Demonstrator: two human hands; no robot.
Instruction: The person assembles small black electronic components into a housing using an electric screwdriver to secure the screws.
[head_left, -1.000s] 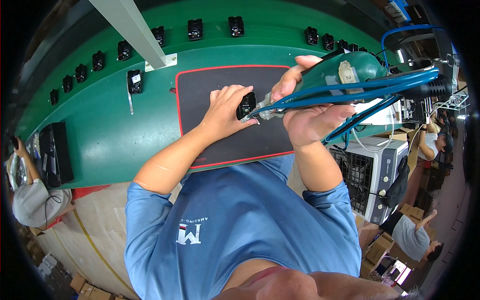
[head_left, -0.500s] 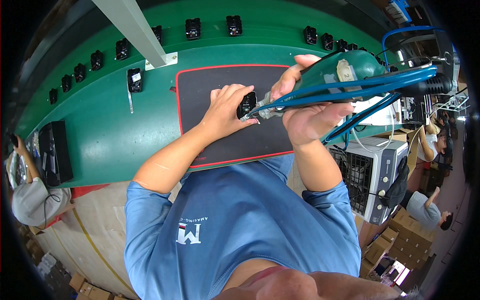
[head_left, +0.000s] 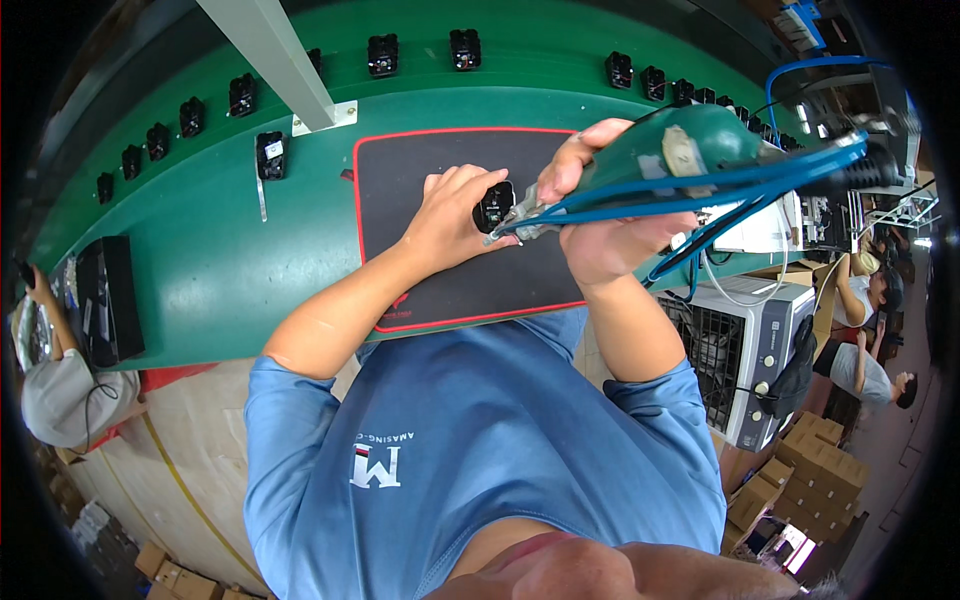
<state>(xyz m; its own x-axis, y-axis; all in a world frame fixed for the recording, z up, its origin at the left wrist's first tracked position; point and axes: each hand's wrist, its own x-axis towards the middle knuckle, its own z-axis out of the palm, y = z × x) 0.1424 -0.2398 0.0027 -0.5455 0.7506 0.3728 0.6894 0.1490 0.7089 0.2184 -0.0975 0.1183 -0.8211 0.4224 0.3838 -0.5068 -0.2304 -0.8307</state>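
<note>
My left hand (head_left: 457,222) is closed on a small black housing (head_left: 494,207), pinning it to the dark mat. In my right hand (head_left: 610,245) lies a green power screwdriver (head_left: 690,140), its clear-sleeved tip end (head_left: 525,215) pointing down and left at the housing. Blue hoses (head_left: 700,190) run along the driver and hide part of my right fingers. The tip meets the near right edge of the housing by my left thumb; whether it touches a screw is too small to tell.
A red-edged mat (head_left: 440,285) covers part of the green bench (head_left: 200,270). One labelled black housing (head_left: 270,155) lies left of it; several others line the green belt (head_left: 430,25) beyond. A metal post (head_left: 270,55) rises behind. A black bin (head_left: 110,300) and other people are at the sides.
The fingers of my right hand have curled in more around the screwdriver, which has shifted very slightly. My left hand keeps its hold on the housing.
</note>
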